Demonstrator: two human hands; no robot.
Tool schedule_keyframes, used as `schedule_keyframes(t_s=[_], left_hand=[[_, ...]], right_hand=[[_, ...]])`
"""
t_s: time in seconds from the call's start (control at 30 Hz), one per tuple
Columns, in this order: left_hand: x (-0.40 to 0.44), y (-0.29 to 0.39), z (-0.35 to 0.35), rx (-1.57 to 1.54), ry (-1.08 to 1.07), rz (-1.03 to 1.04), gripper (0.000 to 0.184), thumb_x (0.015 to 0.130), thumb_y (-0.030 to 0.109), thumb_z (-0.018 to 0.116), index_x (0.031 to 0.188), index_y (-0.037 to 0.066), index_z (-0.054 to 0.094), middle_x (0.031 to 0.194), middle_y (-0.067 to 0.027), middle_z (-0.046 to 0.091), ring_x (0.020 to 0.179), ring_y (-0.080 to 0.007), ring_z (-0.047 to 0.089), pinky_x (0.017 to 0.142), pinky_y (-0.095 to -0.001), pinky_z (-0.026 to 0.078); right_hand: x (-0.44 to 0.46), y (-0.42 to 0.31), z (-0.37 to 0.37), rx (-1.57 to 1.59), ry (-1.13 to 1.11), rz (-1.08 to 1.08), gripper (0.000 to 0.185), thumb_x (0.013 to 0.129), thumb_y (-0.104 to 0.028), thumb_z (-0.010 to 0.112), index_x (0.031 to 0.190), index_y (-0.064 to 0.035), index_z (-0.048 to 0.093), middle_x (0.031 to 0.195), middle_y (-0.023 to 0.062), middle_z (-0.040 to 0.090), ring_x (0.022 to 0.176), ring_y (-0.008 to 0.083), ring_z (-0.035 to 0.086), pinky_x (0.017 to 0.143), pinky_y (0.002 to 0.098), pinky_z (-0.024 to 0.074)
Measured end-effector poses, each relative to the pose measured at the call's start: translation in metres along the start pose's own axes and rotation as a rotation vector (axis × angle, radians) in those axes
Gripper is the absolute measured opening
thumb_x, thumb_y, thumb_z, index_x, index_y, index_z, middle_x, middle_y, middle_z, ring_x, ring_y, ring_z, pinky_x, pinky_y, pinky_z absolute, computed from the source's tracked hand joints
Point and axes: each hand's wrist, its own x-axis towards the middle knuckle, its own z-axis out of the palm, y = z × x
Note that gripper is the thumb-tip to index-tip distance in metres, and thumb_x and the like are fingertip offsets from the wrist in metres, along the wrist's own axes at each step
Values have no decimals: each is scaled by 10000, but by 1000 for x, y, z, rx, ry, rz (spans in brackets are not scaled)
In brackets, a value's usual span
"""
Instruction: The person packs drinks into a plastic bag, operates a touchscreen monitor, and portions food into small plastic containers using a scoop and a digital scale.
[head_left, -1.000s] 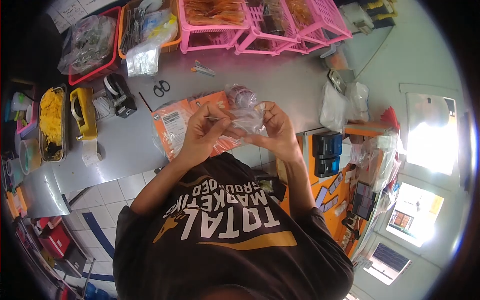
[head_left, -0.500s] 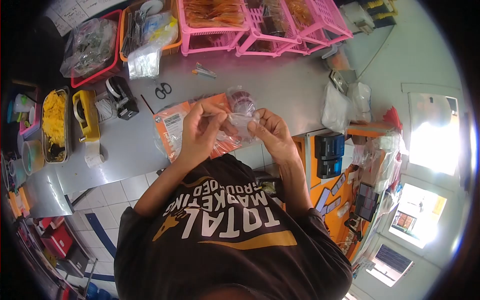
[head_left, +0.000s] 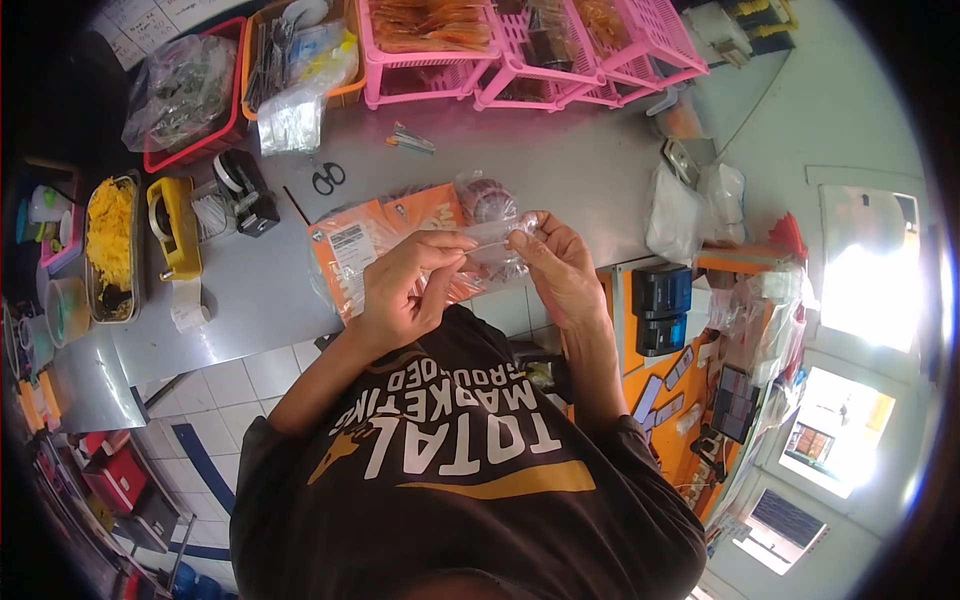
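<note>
Head camera: left hand (head_left: 405, 283) and right hand (head_left: 567, 270) pinch a crumpled clear plastic film (head_left: 492, 238) between closed fingers (head_left: 440, 241), its span now drawn straighter than moments earlier, apparently easier to work, near orange printed packets (head_left: 385, 225) on the grey metal surface (head_left: 570, 165).

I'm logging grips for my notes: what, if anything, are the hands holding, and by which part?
Clear plastic film, by opposite ends: the left hand holds its left end, and the right hand pinches its right end.
</note>
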Motion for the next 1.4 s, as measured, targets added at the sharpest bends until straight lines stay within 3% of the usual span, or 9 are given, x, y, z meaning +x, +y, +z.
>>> schedule_keyframes(t_s=[0.17, 0.27, 0.33, 0.57, 0.63, 0.97, 1.07, 1.13, 1.4], left_hand=[[0, 4, 5, -39, 63, -72, 193, 906, -156, 588, 1053, -33, 565, 1072, -217, 681, 828, -231, 740, 708, -293, 603], [11, 21, 0, 252, 28, -25, 194, 865, -112, 670, 1030, -13, 638, 999, -150, 700, 779, -171, 709, 630, -269, 558], [10, 32, -1, 371, -23, -266, 166, 821, -54, 736, 969, 15, 706, 921, -86, 697, 748, -157, 668, 562, -272, 503], [27, 54, -10, 588, -170, -162, 104, 822, 16, 757, 920, 21, 721, 876, -72, 682, 650, -200, 635, 526, -292, 483], [29, 53, -3, 331, -192, -459, 102, 829, 25, 750, 926, 18, 717, 875, -79, 686, 645, -200, 633, 534, -298, 485], [17, 30, 18, 229, -17, -404, 53, 859, -8, 710, 910, -10, 695, 828, -83, 700, 616, -117, 632, 516, -267, 448], [11, 26, 20, 108, 20, -474, 26, 879, -13, 691, 905, -16, 694, 769, -81, 691, 594, -71, 605, 503, -246, 431], [9, 25, 23, 156, -62, -578, 28, 899, -13, 662, 889, -24, 685, 705, -57, 674, 566, -50, 585, 497, -228, 424], [14, -1, 50, -291, 85, -775, 125, 948, 36, 618, 851, -5, 687, 657, -3, 627, 499, -30, 530, 452, -214, 401]], right_hand=[[0, -1, -1, -42, 24, 15, 312, 918, -40, 722, 1145, 63, 534, 993, 120, 705, 912, 133, 663, 831, 270, 520], [-2, -2, 0, -55, -11, 40, 262, 934, -55, 709, 1120, 20, 541, 1000, 85, 671, 934, 117, 623, 859, 279, 477], [-2, -1, -1, -102, -6, 14, 254, 930, -40, 706, 1118, 16, 544, 998, 93, 698, 909, 117, 646, 837, 278, 501], [-2, -1, 1, -158, 6, 4, 224, 919, 21, 692, 1088, 59, 550, 967, 113, 703, 864, 103, 664, 752, 235, 533], [-3, 0, 0, -216, 4, -11, 230, 915, 28, 690, 1094, 57, 549, 956, 106, 700, 839, 95, 655, 725, 226, 529], [-2, 2, -3, -274, 23, -21, 242, 910, 8, 705, 1096, 56, 559, 937, 96, 698, 810, 84, 644, 693, 232, 521], [-4, -1, 0, -252, 18, -39, 247, 917, 0, 704, 1111, 62, 565, 956, 102, 705, 838, 95, 653, 725, 237, 527], [-7, -5, -1, -283, 0, -7, 244, 946, -18, 677, 1162, 35, 576, 1013, 90, 713, 903, 100, 655, 830, 246, 513], [-14, -17, -3, -453, 26, -28, 211, 1015, -82, 588, 1179, 49, 609, 972, 62, 700, 885, 74, 612, 817, 239, 491]])
